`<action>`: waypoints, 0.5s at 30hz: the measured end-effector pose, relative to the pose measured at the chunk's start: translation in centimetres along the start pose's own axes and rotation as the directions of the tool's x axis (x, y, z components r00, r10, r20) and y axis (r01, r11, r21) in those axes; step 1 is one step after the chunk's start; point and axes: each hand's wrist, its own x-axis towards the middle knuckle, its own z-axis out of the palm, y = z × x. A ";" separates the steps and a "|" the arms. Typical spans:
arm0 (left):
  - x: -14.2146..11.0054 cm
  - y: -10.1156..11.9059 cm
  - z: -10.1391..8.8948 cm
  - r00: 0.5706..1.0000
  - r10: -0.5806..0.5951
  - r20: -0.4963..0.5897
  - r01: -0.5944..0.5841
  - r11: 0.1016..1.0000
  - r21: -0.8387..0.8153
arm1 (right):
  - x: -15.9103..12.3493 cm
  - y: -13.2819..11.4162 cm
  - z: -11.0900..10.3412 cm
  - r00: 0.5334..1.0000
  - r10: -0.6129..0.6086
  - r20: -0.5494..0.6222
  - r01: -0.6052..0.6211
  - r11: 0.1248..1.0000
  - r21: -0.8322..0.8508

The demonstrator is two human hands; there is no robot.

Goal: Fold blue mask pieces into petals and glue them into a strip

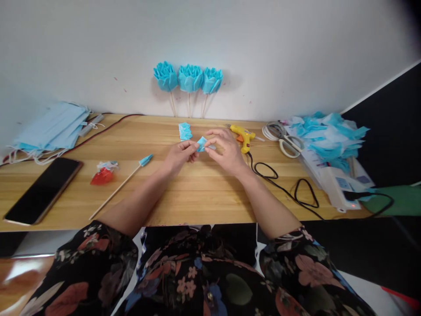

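A small piece of blue mask fabric [201, 142] is pinched between my two hands above the middle of the wooden table. My left hand [182, 153] has thumb and finger closed on its left side. My right hand [225, 149] grips its right edge with the fingertips. Just behind my hands lies a stack of cut blue fabric petals [185, 131]. To the left, a wooden stick [115, 190] with a blue wrapped tip [146, 160] rests on the table. Right of my right hand is a yellow glue gun [244, 136].
Three blue fabric flowers [190, 79] on sticks lean on the wall. At left are face masks [52, 127], a phone [44, 189] and a red packet [103, 173]. Scissors [289, 145], fabric scraps [329, 136], a power strip [340, 188] and a black cord [279, 186] lie right.
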 end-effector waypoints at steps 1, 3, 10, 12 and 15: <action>0.0 0.0 0.0 1.000 -0.003 -0.005 0.003 1.000 0.000 | 0.0 0.0 -0.1 1.000 0.006 0.006 -0.006 1.000 0.002; 0.1 0.0 0.1 1.000 -0.011 -0.025 0.011 1.000 -0.005 | 0.1 -0.1 -0.2 1.000 0.017 0.018 -0.017 1.000 0.007; 0.3 -0.1 -0.1 0.995 0.012 -0.097 -0.015 1.000 -0.028 | 0.1 -0.7 -0.4 0.994 0.106 0.035 -0.109 0.989 0.102; 0.2 0.0 -0.1 0.994 0.029 -0.106 -0.032 0.999 -0.028 | 0.0 -1.0 -0.4 0.988 0.156 0.000 -0.153 0.974 0.165; 0.1 -0.1 0.0 0.992 0.072 -0.108 -0.074 0.997 -0.014 | 0.0 -1.2 -0.3 0.987 0.149 -0.053 -0.139 0.977 0.165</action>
